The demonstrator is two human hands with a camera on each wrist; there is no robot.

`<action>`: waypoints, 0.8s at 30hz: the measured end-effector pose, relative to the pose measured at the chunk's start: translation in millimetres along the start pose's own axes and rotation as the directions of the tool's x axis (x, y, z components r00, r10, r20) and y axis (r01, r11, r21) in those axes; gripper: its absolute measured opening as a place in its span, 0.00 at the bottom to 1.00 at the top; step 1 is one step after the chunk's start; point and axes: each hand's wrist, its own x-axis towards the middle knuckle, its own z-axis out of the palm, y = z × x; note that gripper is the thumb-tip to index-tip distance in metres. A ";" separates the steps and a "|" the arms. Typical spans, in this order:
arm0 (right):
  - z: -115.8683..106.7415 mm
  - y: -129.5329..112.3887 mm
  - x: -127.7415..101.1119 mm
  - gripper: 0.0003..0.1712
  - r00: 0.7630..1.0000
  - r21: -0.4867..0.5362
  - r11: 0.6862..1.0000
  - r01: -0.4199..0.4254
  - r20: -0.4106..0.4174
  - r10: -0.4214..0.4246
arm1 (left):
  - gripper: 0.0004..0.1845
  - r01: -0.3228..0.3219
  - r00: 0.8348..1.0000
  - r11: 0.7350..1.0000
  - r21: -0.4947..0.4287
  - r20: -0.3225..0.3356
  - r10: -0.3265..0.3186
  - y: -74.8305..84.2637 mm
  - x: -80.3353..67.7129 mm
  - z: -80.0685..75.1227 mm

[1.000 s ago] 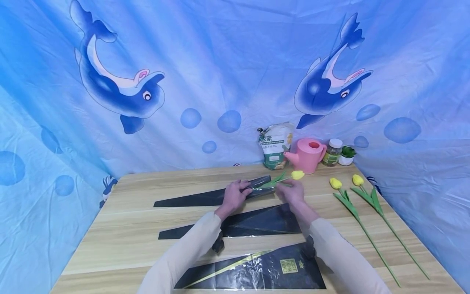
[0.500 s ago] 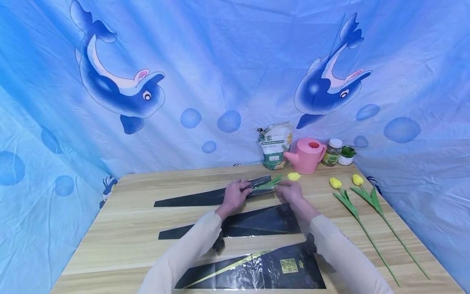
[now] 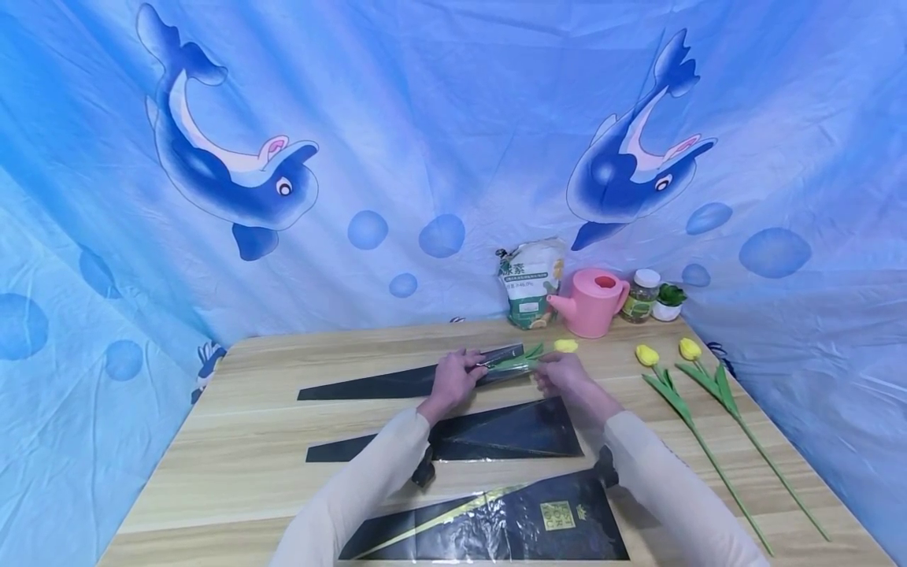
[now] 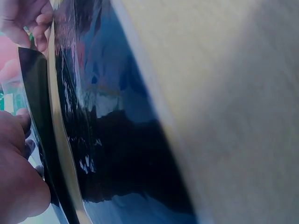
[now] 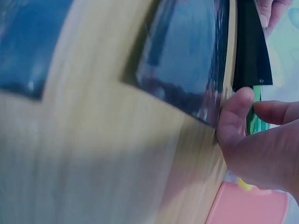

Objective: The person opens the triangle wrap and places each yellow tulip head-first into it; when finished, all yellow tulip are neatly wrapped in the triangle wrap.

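Note:
My left hand [image 3: 453, 379] grips the open end of a black flower sleeve [image 3: 375, 383] with a clear film side, the farthest of 3 on the table. A yellow tulip [image 3: 565, 346] lies with its stem inside this sleeve, its green leaves [image 3: 520, 361] at the mouth and the bloom outside. My right hand [image 3: 564, 373] pinches the tulip just below the bloom; in the right wrist view, thumb and fingers [image 5: 236, 109] close around the green part beside the sleeve's end. Both hands stay close over the table.
Another black sleeve [image 3: 506, 433] lies under my forearms, and one with gold print [image 3: 489, 526] lies nearest me. Two yellow tulips [image 3: 646, 356] rest at right. Along the back stand a white-green bag [image 3: 531, 287], pink watering can [image 3: 592, 303], jar [image 3: 640, 296] and potted plant [image 3: 668, 302].
The tulip has slid a little leftward, deeper into the sleeve, and its bloom sits closer to my right hand. My left hand has stayed nearly in place on the sleeve.

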 end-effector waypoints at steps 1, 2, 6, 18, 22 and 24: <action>-1.0 -0.1 0.5 0.24 1.000 -0.003 1.000 -0.005 0.012 0.006 | 0.14 0.003 1.000 1.000 -0.004 0.001 -0.003 -0.2 -0.1 0.2; -1.7 -0.4 1.0 0.24 1.000 -0.005 1.000 -0.011 0.023 0.011 | 0.14 0.004 1.000 1.000 -0.008 -0.001 -0.004 -0.3 -0.2 0.4; -5.5 -2.1 2.8 0.23 0.998 -0.036 0.999 -0.027 0.048 0.029 | 0.15 0.010 1.000 1.000 -0.012 -0.001 -0.010 -0.2 -0.4 0.6; -59.4 -15.9 -2.2 0.14 0.887 -0.690 0.639 0.338 0.006 -0.462 | 0.17 0.050 0.998 0.999 0.020 0.025 -0.051 1.0 2.8 1.3; -70.7 -8.5 5.8 0.21 0.849 -0.690 0.588 0.421 0.073 -0.523 | 0.16 0.024 0.999 0.999 0.035 0.023 -0.024 0.3 2.3 1.4; -72.5 -3.3 9.8 0.25 0.844 -0.663 0.593 0.457 0.112 -0.525 | 0.15 0.001 1.000 0.999 0.043 0.020 -0.002 -0.2 1.5 1.5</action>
